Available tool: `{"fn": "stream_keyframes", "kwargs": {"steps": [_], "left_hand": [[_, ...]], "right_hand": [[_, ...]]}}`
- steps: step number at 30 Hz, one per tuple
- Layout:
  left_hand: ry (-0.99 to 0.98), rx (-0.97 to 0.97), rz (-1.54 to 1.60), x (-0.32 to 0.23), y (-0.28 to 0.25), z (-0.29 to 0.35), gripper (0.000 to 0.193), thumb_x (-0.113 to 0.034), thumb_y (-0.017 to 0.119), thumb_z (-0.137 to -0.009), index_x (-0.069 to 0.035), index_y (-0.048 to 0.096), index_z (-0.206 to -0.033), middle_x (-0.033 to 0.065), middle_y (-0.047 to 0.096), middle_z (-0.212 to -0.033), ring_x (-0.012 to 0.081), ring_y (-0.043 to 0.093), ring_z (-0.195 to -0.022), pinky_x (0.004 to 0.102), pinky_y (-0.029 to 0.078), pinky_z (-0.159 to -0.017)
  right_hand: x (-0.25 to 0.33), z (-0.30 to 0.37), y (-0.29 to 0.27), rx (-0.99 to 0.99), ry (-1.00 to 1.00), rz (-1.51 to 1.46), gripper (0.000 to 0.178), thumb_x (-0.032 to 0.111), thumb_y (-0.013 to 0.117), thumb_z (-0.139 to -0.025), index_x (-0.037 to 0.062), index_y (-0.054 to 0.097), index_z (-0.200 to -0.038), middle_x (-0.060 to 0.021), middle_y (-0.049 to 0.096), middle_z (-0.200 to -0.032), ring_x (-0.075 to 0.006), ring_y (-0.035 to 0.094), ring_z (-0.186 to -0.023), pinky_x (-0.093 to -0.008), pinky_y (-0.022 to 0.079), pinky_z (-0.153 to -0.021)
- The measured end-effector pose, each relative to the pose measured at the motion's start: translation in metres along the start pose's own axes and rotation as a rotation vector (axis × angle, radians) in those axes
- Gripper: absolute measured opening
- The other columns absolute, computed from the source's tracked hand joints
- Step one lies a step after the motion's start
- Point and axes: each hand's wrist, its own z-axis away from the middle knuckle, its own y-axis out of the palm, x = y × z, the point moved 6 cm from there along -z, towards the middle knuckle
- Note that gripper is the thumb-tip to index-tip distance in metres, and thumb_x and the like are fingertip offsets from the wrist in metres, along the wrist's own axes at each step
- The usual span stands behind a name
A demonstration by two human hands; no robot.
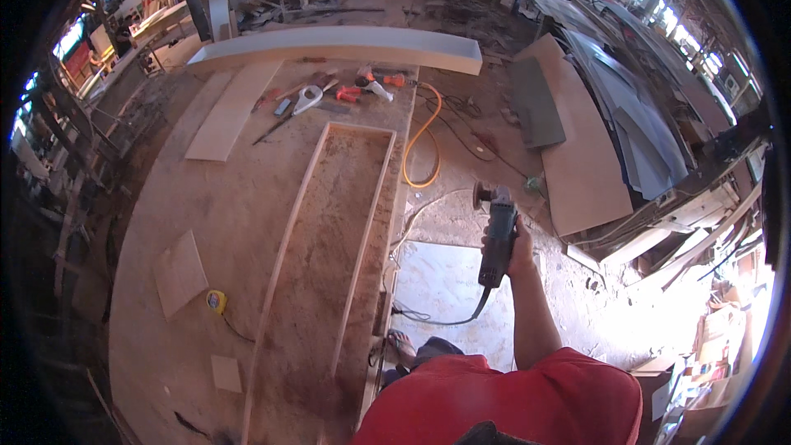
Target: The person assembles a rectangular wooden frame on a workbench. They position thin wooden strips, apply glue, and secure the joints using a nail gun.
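Note:
My right hand [521, 249] is wrapped round a dark angle grinder [499, 235], held upright beside the workbench with its disc at the top. A black cord [476, 315] runs down from the grinder's lower end. My left hand is out of view. On the bench, left of the grinder, lies a long, narrow wooden frame [287, 239] with thin sides and a closed far end.
Hand tools, including a white-and-red one [379, 88], lie on the bench [181, 222] near a long pale board [346, 43]. A yellow tape measure [216, 302] sits left of the frame. An orange hose [440, 115] hangs off the edge. Sheets [581, 165] lean at right.

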Motion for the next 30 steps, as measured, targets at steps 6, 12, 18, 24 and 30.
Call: {"fn": "stream_keyframes", "kwargs": {"steps": [6,12,18,24,30], "left_hand": [[0.326,0.161,0.204,-0.028,-0.003,-0.001,0.061,-0.043,0.062,-0.098,-0.01,0.053,-0.149,0.0276,0.036,-0.16,0.0463,0.029,-0.151,0.0692,0.028,-0.114],[0.403,0.003,0.025,-0.052,-0.06,0.012,0.058,-0.041,0.067,-0.096,-0.009,0.057,-0.143,0.0276,0.041,-0.157,0.0492,0.03,-0.149,0.0696,0.028,-0.113],[0.389,0.196,0.445,-0.063,-0.027,0.044,0.028,-0.024,0.068,-0.096,-0.005,0.071,-0.116,0.0175,0.07,-0.112,0.0343,0.068,-0.095,0.0463,0.053,-0.081],[0.106,0.513,0.875,-0.132,0.051,0.085,0.026,-0.022,0.066,-0.098,0.001,0.074,-0.105,0.0167,0.075,-0.096,0.0287,0.071,-0.081,0.0398,0.053,-0.065],[-0.515,0.595,1.164,-0.175,0.21,0.081,0.032,-0.032,0.065,-0.1,-0.001,0.072,-0.107,0.012,0.073,-0.09,0.0174,0.065,-0.079,0.0383,0.05,-0.076]], "right_hand": [[0.052,0.079,-0.034,0.14,-0.288,0.13,0.084,0.082,0.042,-0.093,0.006,0.061,-0.122,-0.016,0.07,-0.097,-0.0318,0.069,-0.084,-0.0458,0.058,-0.07],[0.094,0.166,-0.023,0.138,-0.377,0.053,0.083,0.071,0.056,-0.094,-0.0019,0.052,-0.135,-0.019,0.064,-0.112,-0.0312,0.066,-0.093,-0.0457,0.058,-0.083],[0.126,0.199,-0.039,-0.01,-0.458,0.057,0.073,0.062,0.061,-0.094,-0.0006,0.054,-0.131,-0.0164,0.063,-0.106,-0.0304,0.064,-0.096,-0.0456,0.055,-0.087],[0.156,0.173,-0.073,-0.077,-0.444,0.04,0.062,0.058,0.058,-0.097,0.004,0.058,-0.128,-0.0154,0.067,-0.106,-0.0303,0.067,-0.093,-0.0451,0.057,-0.086],[0.212,0.132,-0.111,-0.197,-0.492,0.042,0.052,0.052,0.062,-0.097,0.0098,0.06,-0.127,-0.0109,0.07,-0.103,-0.025,0.071,-0.089,-0.0398,0.062,-0.075]]}}
